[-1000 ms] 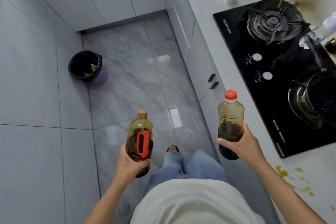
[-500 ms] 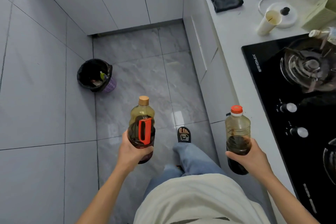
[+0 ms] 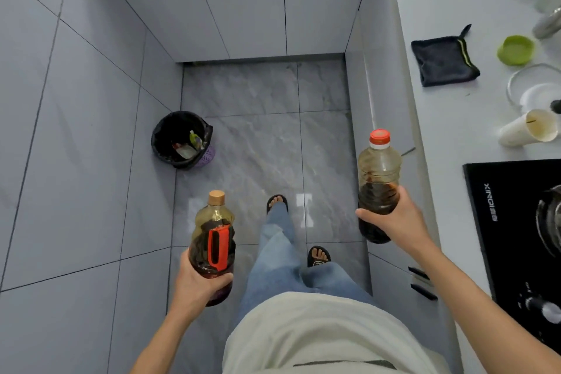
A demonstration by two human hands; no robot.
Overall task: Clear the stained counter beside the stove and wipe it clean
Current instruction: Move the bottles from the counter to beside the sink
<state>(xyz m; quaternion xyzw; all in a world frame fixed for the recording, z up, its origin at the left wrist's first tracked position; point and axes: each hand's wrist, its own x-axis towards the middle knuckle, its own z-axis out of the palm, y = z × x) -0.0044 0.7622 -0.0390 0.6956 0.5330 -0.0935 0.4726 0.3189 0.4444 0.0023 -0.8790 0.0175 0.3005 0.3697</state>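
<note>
Your right hand (image 3: pixel 394 218) grips the upright red-capped brown plastic bottle (image 3: pixel 379 188) nearest the grey worktop's (image 3: pixel 449 118) front edge, while your left hand (image 3: pixel 197 282) grips the red-handled amber bottle (image 3: pixel 214 240) farther off.

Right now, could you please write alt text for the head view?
Each hand holds a bottle of dark liquid over the floor: left hand the wood-capped bottle, right hand the red-capped bottle. A dark cloth lies on the counter.

I hold two upright bottles of dark liquid over the floor: the bottle with the red handle and tan cap (image 3: pixel 214 240) low in my left, the red-capped bottle (image 3: pixel 378 185) in my right, beside the pale counter (image 3: pixel 449 118).
</note>
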